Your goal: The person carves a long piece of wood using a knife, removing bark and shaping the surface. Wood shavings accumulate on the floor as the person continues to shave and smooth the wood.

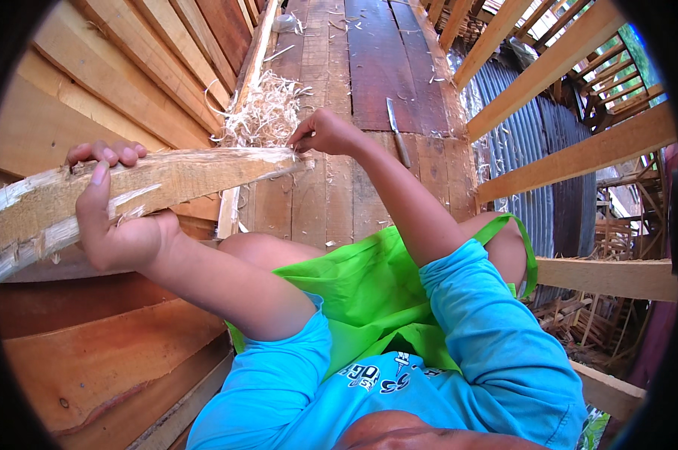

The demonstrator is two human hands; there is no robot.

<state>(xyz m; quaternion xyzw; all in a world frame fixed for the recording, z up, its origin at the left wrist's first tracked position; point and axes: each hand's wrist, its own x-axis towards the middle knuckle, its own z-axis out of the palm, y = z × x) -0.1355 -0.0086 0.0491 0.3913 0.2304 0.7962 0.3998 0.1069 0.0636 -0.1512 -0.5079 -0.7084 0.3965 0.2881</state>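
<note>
A long rough wooden board [181, 176], with pale splintered edges, lies across the left side and tapers toward its right end. My left hand [121, 202] is closed around it, the thumb across its near face and the fingers over its upper edge. At the tapered end, my right hand [328, 133] is closed in a pinch. Its fingertips touch the tip; whether they grip the board itself or a thin sliver of it cannot be made out. Beyond the board a knife [397, 131] with a slim blade lies on the planks, right of my right hand.
Curly wood shavings [268, 112] are heaped just behind the board's end. Upright planks [91, 90] line the left side. Wooden rails [571, 154] and corrugated metal sheets [534, 127] stand at the right. A green apron [361, 274] covers my lap over the plank floor [354, 187].
</note>
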